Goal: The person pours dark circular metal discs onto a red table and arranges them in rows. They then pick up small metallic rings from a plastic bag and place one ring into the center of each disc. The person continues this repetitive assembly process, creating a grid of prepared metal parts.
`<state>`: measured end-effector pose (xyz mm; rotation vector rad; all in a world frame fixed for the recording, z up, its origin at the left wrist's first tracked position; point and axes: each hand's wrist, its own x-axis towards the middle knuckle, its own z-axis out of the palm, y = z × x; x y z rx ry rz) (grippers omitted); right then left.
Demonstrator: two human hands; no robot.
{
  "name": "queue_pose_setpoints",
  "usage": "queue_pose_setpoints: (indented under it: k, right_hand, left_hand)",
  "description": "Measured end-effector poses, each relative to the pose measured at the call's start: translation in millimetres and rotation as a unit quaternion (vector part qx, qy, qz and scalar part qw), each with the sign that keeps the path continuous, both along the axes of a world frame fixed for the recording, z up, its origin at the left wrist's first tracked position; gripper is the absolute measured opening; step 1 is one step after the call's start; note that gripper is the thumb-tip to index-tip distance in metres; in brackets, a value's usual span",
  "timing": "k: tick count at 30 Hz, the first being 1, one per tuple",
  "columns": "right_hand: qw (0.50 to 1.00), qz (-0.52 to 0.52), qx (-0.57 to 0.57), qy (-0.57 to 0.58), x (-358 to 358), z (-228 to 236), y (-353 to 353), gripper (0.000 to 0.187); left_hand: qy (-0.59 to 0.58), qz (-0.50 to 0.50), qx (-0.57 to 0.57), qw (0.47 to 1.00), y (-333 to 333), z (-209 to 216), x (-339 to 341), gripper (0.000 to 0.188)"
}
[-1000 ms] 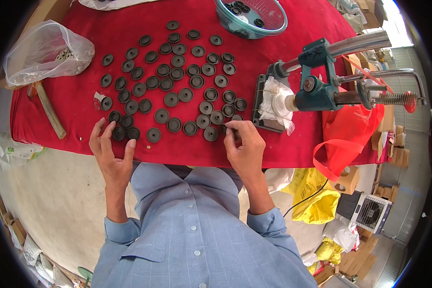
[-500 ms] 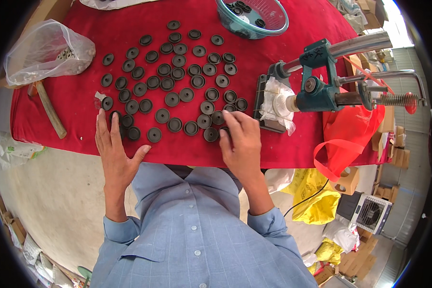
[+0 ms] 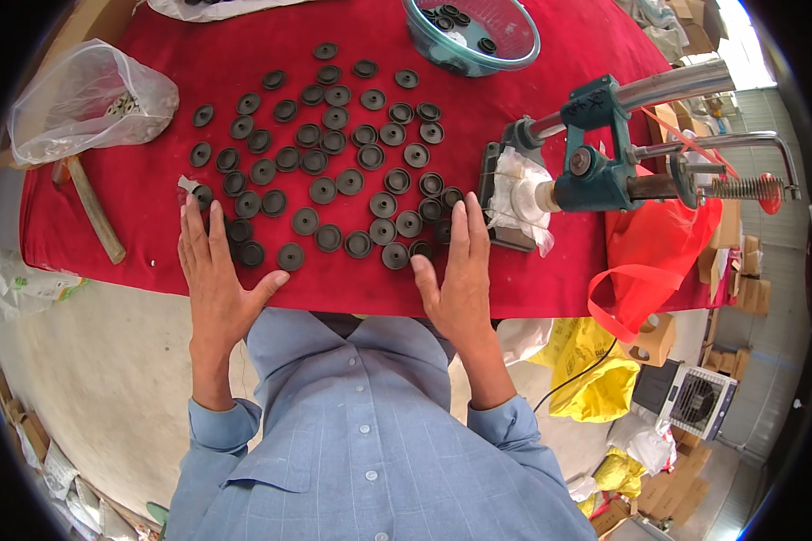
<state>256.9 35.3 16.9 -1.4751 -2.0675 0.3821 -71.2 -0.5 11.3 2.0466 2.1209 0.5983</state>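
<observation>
Many small round dark discs point(image 3: 323, 189), each with a raised rim and a hub in the middle, lie spread over a red tablecloth point(image 3: 532, 288). At the left edge of the spread, my left hand point(image 3: 216, 284) has its fingers stretched out, with the fingertips by the nearest-left discs and the thumb apart. On the other side my right hand point(image 3: 460, 288) also has straight fingers and a spread thumb. It borders the right-hand discs, and its fingers partly hide some. Neither hand grips anything.
A green hand press point(image 3: 595, 180) with a white-wrapped base stands right of the discs. Beyond them is a teal basin point(image 3: 514, 63) holding more discs. To the left are a clear plastic bag point(image 3: 54, 113) and a hammer point(image 3: 96, 212). A red bag point(image 3: 659, 252) hangs at the right edge.
My right hand has gone from bent fingers over the discs to stretched fingers, slightly farther right. A few discs near it have shifted. My left hand has hardly moved.
</observation>
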Motion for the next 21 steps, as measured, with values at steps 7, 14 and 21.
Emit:
queue_pose_setpoints:
  k: [7, 14, 21]
  right_hand:
    - [0.986, 0.004, -0.045, -0.160, -20, -4, 14, 0.108]
    - [0.985, 0.020, -0.022, -0.167, -45, -12, 40, 0.098]
    - [0.990, 0.012, -0.020, -0.141, -38, -5, 40, 0.098]
  left_hand:
    - [0.039, -0.014, -0.027, 0.999, 12, 0, 17, 0.132]
    - [0.052, -0.025, -0.032, 0.998, 22, -4, 23, 0.128]
    - [0.053, -0.032, -0.011, 0.998, 21, 9, 20, 0.117]
